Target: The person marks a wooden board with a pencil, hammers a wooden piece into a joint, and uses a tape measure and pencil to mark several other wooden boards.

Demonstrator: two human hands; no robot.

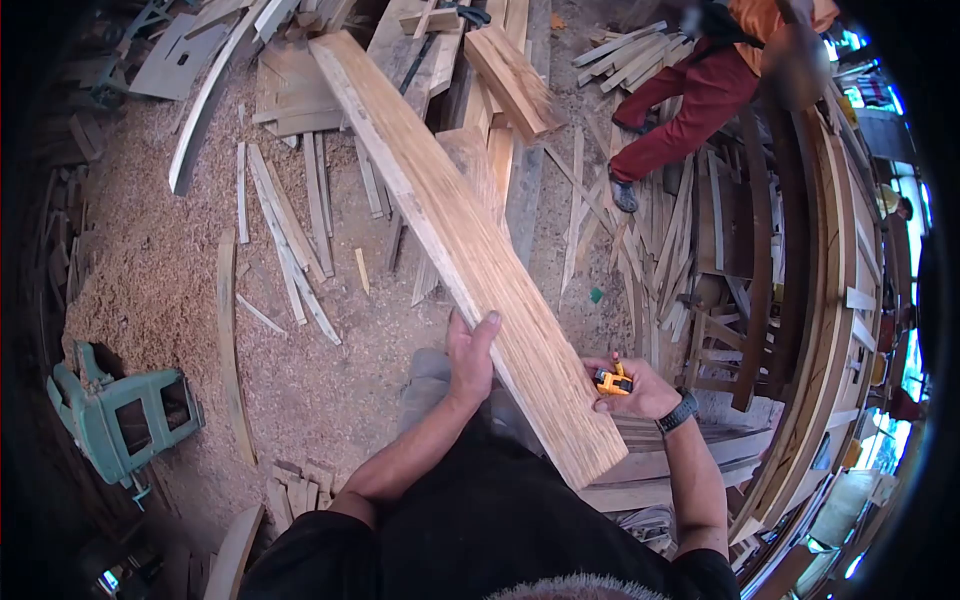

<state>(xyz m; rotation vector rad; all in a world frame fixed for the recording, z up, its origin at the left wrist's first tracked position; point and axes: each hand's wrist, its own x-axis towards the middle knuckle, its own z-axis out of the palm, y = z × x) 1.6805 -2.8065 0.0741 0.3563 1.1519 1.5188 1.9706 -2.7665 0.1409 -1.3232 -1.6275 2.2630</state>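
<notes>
A long, thick wooden plank [470, 240] slants from the upper left down to my body, its near end close to my chest. My left hand [470, 355] is closed on the plank's left edge, thumb on the upper face. At the opposite edge, near the close end, my right hand [637, 390] is closed around a yellow and black tape measure [613, 383]. A thin stick with a reddish tip [618, 362], perhaps a pencil, pokes up from the same hand. Some right fingers touch or lie very near the plank's side; contact is hard to tell.
A shorter thick beam [510, 82] and other boards lie beyond the plank. Wood strips [290, 240] and sawdust [150, 290] cover the floor. A green metal machine part [130, 415] stands at left. Another person in red trousers [680, 120] is at upper right, beside stacked timber [815, 330].
</notes>
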